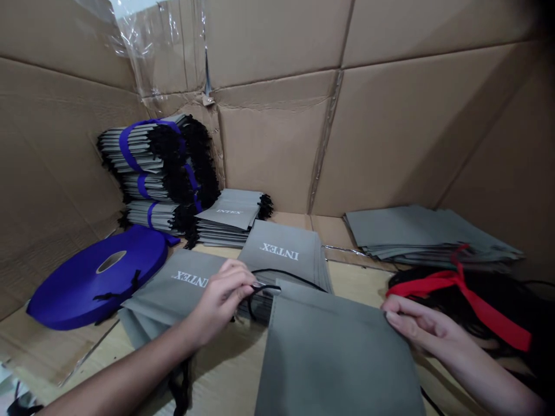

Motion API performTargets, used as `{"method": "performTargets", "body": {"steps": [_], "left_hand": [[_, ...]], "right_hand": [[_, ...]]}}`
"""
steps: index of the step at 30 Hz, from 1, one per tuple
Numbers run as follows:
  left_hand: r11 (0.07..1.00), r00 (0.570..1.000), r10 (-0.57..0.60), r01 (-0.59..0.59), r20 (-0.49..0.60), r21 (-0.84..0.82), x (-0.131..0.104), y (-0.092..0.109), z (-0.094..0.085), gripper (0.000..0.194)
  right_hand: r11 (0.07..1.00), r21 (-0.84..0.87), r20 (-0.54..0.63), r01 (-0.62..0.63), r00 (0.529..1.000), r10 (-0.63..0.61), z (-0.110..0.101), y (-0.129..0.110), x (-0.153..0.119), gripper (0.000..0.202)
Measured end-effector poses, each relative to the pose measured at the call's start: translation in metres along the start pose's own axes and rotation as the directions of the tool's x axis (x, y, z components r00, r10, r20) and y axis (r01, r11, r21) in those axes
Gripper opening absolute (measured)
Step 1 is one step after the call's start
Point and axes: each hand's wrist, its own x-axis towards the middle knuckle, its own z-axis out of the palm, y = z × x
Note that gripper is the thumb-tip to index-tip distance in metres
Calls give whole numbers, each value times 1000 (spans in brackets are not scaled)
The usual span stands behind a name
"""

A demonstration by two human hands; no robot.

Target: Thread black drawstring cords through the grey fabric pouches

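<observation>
A plain grey fabric bag point(336, 358) hangs in front of me, its top edge stretched across the view. My right hand point(418, 326) pinches its upper right corner between thumb and fingers. At the upper left corner, my left hand point(228, 289) is closed on a black cord point(269, 286); something small and shiny shows at the fingertips, too small to name. More black cord loops behind the bag's top edge. Just beyond lies a stack of grey INTEX bags point(281, 248), and another INTEX bag pile point(182, 283) sits behind my left forearm.
A blue strap roll point(97, 277) lies at left. Behind it rise bundled bags point(156, 167) tied with blue bands, beside a loose bag stack point(229, 216). At right are grey fabric pieces point(416, 231) and black cords tied with a red ribbon point(481, 300). Cardboard walls point(269, 144) enclose the table.
</observation>
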Motion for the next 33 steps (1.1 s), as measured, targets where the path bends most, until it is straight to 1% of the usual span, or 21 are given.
{"method": "performTargets", "body": {"steps": [2,5,9,15,21,22,24,26,28,29,30,32,33], "left_hand": [[992,996,-78,81,35,-94,-1,3,4,26],[965,981,-187,194,54,-175,-3,8,9,29],[926,967,-249,256,61,-277,-5,12,11,26],[878,950,-312,299,26,-373,-5,10,11,17],[808,903,-428,401,37,-432,-6,7,14,10],[810,900,-434,407,35,-423,-6,6,14,12],[856,921,-390,365,5,-366,-5,3,13,14],[919,958,-285,261,-41,-295,-4,1,11,14],[948,979,-190,164,-70,-274,-2,1,10,14],[943,982,-173,144,-70,-299,-2,2,10,13],[926,982,-179,145,-67,-348,-1,2,10,12],[858,967,-250,193,-58,-477,0,3,11,10],[804,948,-313,231,-61,-548,1,3,11,11]], "right_hand": [[1000,-6,2,-3,1000,3,3,-3,0,46],[1000,-18,9,-8,1000,8,4,-2,-1,45],[999,-43,10,17,1000,-16,2,3,-1,43],[997,-69,44,40,998,-37,1,7,1,41],[984,-163,83,65,995,-52,-2,11,1,42],[981,-181,92,71,994,-55,-2,12,1,42],[975,-207,99,82,993,-62,-2,12,2,43],[971,-224,86,87,994,-69,-1,9,2,43],[967,-236,68,92,995,-78,0,6,1,43],[966,-240,59,96,995,-84,0,4,0,43],[965,-241,50,102,994,-92,1,2,0,43],[964,-244,33,110,994,-105,2,0,-2,42],[963,-248,25,109,994,-106,2,0,-2,42]]}}
